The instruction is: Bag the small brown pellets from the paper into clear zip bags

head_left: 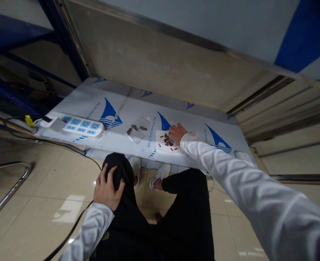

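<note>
My left hand (108, 188) lies on my left knee, its fingers spread and holding nothing. My right hand (177, 134) reaches over the bench to a pile of small dark brown oblong pieces (167, 140). Its fingers are apart and bent downward at the pile's right edge; the undersides of the fingertips are hidden. The pieces lie loose on a white square sheet or shallow tray (161, 148), a few strays near its lower edge. Left of it, a clear plastic bag (136, 135) has several similar brown pieces in or on it.
A white power strip (96, 130) with blue sockets lies on the left of the low, film-covered bench (121, 139). A black cable (75, 224) runs down past my left leg. A raised panel (192, 21) spans above the bench; a metal tube (10, 195) stands at left.
</note>
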The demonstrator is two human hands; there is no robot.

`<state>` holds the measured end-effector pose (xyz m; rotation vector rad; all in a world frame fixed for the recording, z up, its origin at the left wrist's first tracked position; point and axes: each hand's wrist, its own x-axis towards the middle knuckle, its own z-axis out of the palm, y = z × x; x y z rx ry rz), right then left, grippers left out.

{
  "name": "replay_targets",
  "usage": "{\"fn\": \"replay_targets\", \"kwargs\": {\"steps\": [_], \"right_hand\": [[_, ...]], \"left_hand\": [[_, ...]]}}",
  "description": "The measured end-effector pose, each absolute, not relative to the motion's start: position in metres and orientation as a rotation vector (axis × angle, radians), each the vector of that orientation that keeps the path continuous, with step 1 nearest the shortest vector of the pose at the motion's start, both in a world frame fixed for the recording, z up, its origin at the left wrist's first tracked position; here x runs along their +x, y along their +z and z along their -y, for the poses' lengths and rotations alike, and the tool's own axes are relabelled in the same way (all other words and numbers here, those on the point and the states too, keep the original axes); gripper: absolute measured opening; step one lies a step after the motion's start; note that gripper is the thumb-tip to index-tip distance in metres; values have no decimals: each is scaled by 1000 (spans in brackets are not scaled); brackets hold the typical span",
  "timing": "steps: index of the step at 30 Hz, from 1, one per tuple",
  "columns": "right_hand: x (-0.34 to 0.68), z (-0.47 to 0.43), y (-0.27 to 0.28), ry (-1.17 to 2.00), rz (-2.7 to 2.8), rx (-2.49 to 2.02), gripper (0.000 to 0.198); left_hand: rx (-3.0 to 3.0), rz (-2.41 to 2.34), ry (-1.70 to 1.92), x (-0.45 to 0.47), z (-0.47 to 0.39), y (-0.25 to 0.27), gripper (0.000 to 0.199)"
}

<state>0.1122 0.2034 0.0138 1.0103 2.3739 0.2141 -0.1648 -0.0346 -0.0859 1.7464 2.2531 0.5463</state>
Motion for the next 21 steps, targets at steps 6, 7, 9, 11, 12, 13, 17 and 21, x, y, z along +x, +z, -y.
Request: {"fn": "replay_targets", "kwargs": {"steps": [6,7,9,11,12,13,17,21], "right_hand": [[122,-202,18,254,-2407,958,45],[125,-202,18,243,-2415,976,48],[134,-203,17,173,-2451,1109,55],[150,-206,16,103,-2473,1308,60],[160,-207,15,83,-2471,1413,61],[171,-208,13,56,-2471,1536,61],[223,-206,-1,-363,-2457,2294,54],[260,-197,-17,-570,-2386,2651,60]], "left_hand": [[1774,-2277,534,-164,34,-86,55],[1777,-2285,530,-163,34,-86,55],[1780,-2297,522,-163,34,-85,54],[1783,-2297,526,-163,33,-85,53],[1786,-2294,532,-163,34,-85,53],[1787,-2290,535,-163,34,-85,53],[1771,-2306,529,-165,34,-89,53],[1792,-2292,536,-165,32,-93,56]]}}
